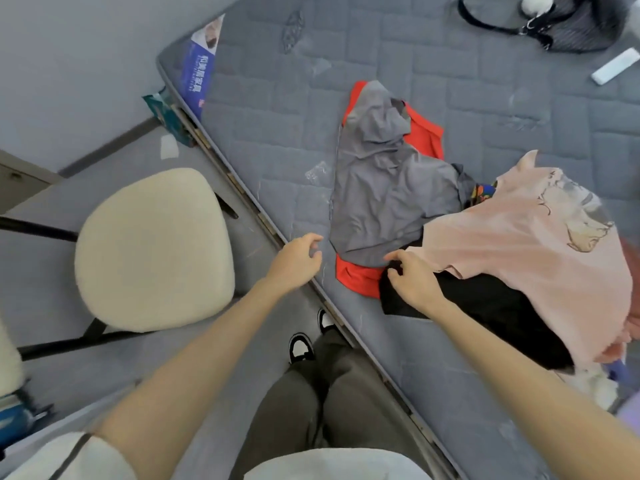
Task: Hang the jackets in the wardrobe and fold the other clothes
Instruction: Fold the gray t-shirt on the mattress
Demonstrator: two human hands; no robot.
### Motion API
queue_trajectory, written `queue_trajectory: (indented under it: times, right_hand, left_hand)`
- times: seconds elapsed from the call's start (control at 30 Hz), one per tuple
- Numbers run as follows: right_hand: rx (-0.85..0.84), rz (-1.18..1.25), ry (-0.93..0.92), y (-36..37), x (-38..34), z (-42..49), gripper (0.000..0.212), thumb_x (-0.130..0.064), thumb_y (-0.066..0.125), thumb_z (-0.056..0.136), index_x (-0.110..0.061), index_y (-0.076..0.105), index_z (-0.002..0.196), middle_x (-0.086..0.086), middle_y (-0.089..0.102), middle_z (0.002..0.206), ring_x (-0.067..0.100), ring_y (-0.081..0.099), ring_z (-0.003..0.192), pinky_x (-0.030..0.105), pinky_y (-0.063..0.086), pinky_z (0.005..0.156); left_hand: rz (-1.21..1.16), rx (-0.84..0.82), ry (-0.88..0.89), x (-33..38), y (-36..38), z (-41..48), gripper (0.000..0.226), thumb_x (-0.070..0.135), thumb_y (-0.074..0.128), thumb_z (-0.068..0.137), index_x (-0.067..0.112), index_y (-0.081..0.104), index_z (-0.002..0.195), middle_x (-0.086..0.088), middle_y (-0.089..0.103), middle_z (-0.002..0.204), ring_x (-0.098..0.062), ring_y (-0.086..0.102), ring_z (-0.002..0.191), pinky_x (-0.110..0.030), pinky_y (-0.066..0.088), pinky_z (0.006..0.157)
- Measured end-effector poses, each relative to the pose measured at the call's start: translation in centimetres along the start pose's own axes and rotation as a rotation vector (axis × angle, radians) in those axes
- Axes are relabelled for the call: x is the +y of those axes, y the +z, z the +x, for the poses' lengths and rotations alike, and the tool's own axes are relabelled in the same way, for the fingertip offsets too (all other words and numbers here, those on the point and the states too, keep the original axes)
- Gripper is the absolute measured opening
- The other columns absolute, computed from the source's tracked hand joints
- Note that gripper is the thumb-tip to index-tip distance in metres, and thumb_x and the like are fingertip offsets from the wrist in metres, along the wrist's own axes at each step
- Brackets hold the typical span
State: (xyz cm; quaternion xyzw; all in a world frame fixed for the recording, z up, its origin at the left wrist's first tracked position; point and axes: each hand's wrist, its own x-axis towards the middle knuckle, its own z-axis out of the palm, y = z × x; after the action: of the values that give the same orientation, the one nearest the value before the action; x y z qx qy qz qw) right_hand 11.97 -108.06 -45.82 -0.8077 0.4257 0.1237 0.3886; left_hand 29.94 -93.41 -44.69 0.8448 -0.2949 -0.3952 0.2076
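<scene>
Hovering over the near edge of the bed (277,140), the left hand (296,263) held nothing, its fingers (311,239) loosely curled and released, with a cream chair (152,251) well off to their left on the floor. Just right of those fingers and a little beyond them lay the grey hooded jacket (388,188), spread rumpled on top of a red garment (356,277). Its long axis ran away from the person, hem nearest the fingers and hood at the far end. The hem sat between the two hands, so either could reach it, though the left hand had the open approach to the hem's left corner. Further right, the right hand (414,285) rested on the corner of a black garment (485,306). Its fingers (394,258) were curled where the grey hem, the black cloth and the edge of a pink T-shirt (519,230) met; whether they pinched cloth or only touched it could not be told. The T-shirt lay draped over the black garment, right of and beyond those fingers. Taking up the jacket for hanging would probably call for drawing it toward the person and leftward, since its right side touched that pile.
</scene>
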Motion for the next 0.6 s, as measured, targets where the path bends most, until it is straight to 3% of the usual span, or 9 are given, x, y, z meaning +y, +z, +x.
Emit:
queue_trajectory:
  times: [0.1, 0.2, 0.4, 0.5, 0.6]
  right_hand:
    - [-0.022, -0.043, -0.019, 1.2, 2.1, 3.8, 0.032, -0.004, 0.052, 0.089, -0.008, 0.060, 0.120, 0.010, 0.061, 0.123, 0.024, 0.053, 0.115, 0.027, 0.037, 0.094]
    - [-0.047, -0.078, -0.039, 2.5, 4.1, 7.3, 0.038, -0.003, 0.051, 0.088, -0.008, 0.056, 0.125, 0.012, 0.058, 0.127, 0.028, 0.052, 0.118, 0.036, 0.039, 0.101]
    - [-0.090, -0.225, -0.085, 4.0, 7.4, 13.1, 0.067, -0.001, 0.046, 0.089, -0.022, 0.027, 0.149, 0.012, 0.049, 0.126, 0.032, 0.046, 0.113, 0.046, 0.043, 0.094]
    - [-0.029, -0.409, -0.136, 4.2, 8.1, 15.0, 0.051, -0.012, 0.052, 0.091, -0.023, 0.038, 0.139, 0.007, 0.050, 0.119, 0.031, 0.047, 0.110, 0.043, 0.046, 0.085]
    - [0.028, -0.525, -0.175, 3.9, 8.0, 15.8, 0.021, -0.022, 0.052, 0.094, -0.017, 0.051, 0.115, 0.007, 0.050, 0.108, 0.029, 0.047, 0.104, 0.039, 0.043, 0.076]
  left_hand:
    - [-0.070, -0.056, -0.093, -1.0, 3.4, 4.8, 0.040, 0.021, 0.046, 0.096, 0.017, 0.047, 0.136, -0.005, 0.059, 0.128, -0.022, 0.052, 0.120, -0.026, 0.037, 0.093]
    - [-0.141, -0.085, -0.160, -2.4, 7.0, 8.7, 0.048, 0.026, 0.052, 0.094, 0.017, 0.041, 0.140, -0.005, 0.059, 0.127, -0.021, 0.053, 0.119, -0.024, 0.035, 0.089]
    - [-0.130, -0.135, -0.153, -4.4, 13.6, 14.0, 0.064, 0.036, 0.066, 0.085, 0.031, 0.037, 0.142, -0.008, 0.043, 0.125, -0.023, 0.049, 0.116, -0.032, 0.041, 0.096]
    - [-0.070, -0.002, -0.160, -4.0, 15.4, 15.2, 0.043, 0.026, 0.063, 0.087, 0.026, 0.047, 0.127, -0.002, 0.035, 0.109, -0.024, 0.049, 0.105, -0.034, 0.044, 0.082]
    - [-0.042, 0.101, -0.167, -3.6, 15.2, 15.4, 0.019, 0.013, 0.050, 0.093, 0.018, 0.054, 0.112, -0.002, 0.038, 0.108, -0.027, 0.049, 0.105, -0.037, 0.040, 0.087]
